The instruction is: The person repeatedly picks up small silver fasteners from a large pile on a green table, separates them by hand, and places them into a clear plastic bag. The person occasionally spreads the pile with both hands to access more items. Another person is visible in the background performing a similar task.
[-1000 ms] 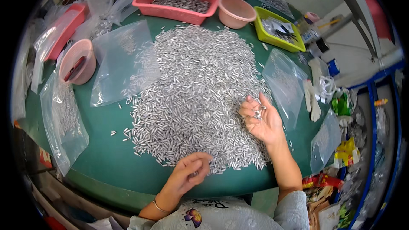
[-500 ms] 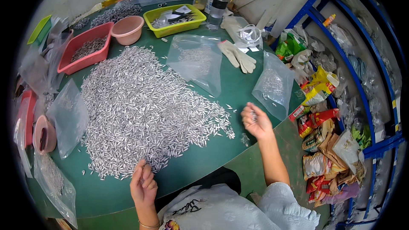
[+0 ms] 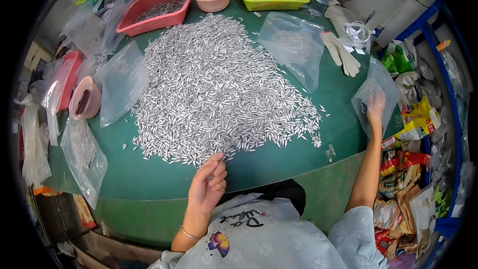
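Note:
A broad pile of small silvery pointed metal pieces (image 3: 214,89) covers the middle of the table. My left hand (image 3: 208,182) is at the pile's near edge, fingers curled with thumb and forefinger together; whatever they hold is too small to make out. My right hand (image 3: 376,107) is stretched far right, at a clear plastic bag (image 3: 381,82) that has small metal parts in it. Its fingers are blurred and partly hidden there, so I cannot tell whether they are inside the bag or on top of it.
Beyond the pile stand a red tray (image 3: 130,27), a pink bowl (image 3: 213,3) and a yellow-green tray (image 3: 274,5). Another plastic bag (image 3: 294,50) and white gloves (image 3: 343,57) lie right of the pile. Left are bags and a small pink tub (image 3: 85,107). Blue shelving (image 3: 448,84) stands at right.
The view has turned left and down. My right hand, earlier closed around small metal pieces near the table's edge, has reached out to the bag on the right. The left hand stays curled by the pile.

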The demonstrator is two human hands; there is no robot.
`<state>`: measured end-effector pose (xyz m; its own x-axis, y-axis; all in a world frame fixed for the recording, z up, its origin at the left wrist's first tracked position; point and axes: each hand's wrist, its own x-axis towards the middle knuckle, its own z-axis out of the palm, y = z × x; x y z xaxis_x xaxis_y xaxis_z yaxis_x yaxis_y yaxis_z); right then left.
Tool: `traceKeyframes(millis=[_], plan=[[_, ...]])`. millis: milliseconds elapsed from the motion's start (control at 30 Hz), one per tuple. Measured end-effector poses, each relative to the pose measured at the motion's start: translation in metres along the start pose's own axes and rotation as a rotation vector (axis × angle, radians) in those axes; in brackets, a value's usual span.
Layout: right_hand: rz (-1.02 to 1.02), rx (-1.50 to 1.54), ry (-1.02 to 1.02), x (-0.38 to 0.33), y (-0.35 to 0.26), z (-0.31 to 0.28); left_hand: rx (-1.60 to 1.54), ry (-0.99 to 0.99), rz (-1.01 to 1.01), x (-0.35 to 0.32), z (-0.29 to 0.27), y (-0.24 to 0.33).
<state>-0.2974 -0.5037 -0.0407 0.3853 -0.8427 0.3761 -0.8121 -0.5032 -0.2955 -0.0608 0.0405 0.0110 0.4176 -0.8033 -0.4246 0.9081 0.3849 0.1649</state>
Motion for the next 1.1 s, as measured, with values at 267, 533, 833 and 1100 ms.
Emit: traceKeyframes(millis=[267, 533, 833, 1100], plan=[[-0.185, -0.223, -0.111, -0.122, -0.160, -0.085, 0.288, 0.029, 0.065, 0.006, 0.005, -0.016], [-0.771, 0.540, -0.519, -0.179, -0.320, -0.071, 0.291, 0.049, 0.042, 0.005, 0.007, -0.020], [-0.867, 0.597, -0.545, -0.207, -0.361, -0.046, -0.112, 0.022, -0.120, -0.016, -0.012, -0.001], [-0.918, 0.475, -0.475, -0.211, -0.364, -0.034, -0.214, -0.028, -0.032, -0.017, 0.016, 0.013]])
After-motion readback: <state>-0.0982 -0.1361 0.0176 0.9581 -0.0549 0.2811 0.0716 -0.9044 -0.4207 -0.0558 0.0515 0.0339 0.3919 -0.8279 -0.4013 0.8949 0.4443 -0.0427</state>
